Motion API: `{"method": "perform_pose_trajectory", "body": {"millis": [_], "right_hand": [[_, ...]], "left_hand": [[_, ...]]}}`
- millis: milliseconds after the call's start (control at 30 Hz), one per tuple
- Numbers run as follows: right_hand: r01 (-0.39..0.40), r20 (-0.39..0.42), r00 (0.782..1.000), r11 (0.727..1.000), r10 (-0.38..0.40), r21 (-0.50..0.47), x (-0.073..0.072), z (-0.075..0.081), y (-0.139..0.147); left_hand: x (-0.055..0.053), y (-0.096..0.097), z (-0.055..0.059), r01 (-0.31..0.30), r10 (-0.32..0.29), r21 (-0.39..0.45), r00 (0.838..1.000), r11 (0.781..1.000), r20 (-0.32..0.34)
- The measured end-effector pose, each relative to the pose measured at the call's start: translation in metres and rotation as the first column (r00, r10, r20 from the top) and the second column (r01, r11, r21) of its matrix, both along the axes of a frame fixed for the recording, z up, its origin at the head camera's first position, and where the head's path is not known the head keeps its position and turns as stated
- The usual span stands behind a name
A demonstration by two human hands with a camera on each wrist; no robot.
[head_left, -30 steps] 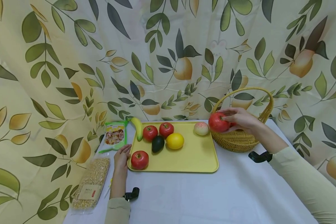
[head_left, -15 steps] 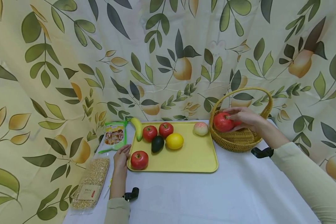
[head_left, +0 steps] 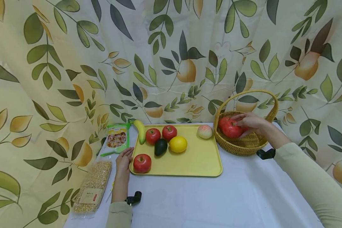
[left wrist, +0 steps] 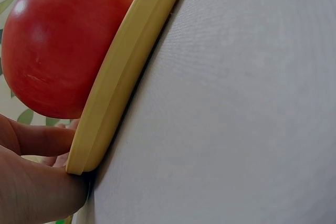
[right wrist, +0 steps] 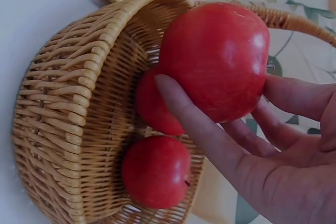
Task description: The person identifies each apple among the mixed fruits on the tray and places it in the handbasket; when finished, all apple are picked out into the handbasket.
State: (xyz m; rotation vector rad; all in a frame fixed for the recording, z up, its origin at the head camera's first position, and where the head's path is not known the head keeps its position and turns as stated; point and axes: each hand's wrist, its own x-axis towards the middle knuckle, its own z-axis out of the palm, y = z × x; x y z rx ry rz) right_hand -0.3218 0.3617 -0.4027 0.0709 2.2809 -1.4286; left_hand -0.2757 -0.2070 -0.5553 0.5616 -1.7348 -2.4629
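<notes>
Here, the pale label [head_left: 89, 196] is illegible; before leaf-print fabric [head_left: 171, 41], your right hand [head_left: 252, 123] grips a round red fruit [head_left: 231, 129], straight-fingered left hand [head_left: 123, 161] touching a yellow tray [head_left: 198, 161] on white cloth [head_left: 216, 202].

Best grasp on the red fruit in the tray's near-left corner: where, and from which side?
Around the widest part of the red fruit, thumb opposite fingers, probably from above and its right. It's rounded, with no handle or protruding part to grip. The left hand and rim crowd its left, while the tray is bare just to its right.
</notes>
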Motion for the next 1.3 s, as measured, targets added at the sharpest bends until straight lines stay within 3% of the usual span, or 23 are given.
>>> {"method": "perform_pose_trajectory", "body": {"millis": [300,467,700,967,1300], "right_hand": [[-0.02,0.049,0.999,0.999,0.022,-0.037,-0.005,-0.012,0.001],[-0.03,0.057,0.998,1.0,0.031,-0.004,-0.007,-0.018,0.0],[-0.008,0.078,0.997,1.0,0.009,-0.015,-0.009,-0.024,-0.004],[0.0,0.052,0.999,0.999,-0.002,0.036,-0.007,-0.03,-0.007],[0.046,0.052,0.998,0.998,-0.048,0.034,-0.007,-0.042,-0.014]], "left_hand": [[-0.001,0.0,-0.003,0.002,-0.002,-0.014,1.0,1.0,0.014],[-0.002,0.001,-0.004,0.006,-0.006,-0.012,1.0,1.0,0.03],[-0.001,0.002,-0.002,0.01,-0.01,-0.005,1.0,1.0,0.023],[0.0,0.003,0.0,0.013,-0.013,0.004,1.0,1.0,0.006],[-0.001,-0.001,-0.002,0.005,-0.005,-0.022,1.0,1.0,0.02]]}}
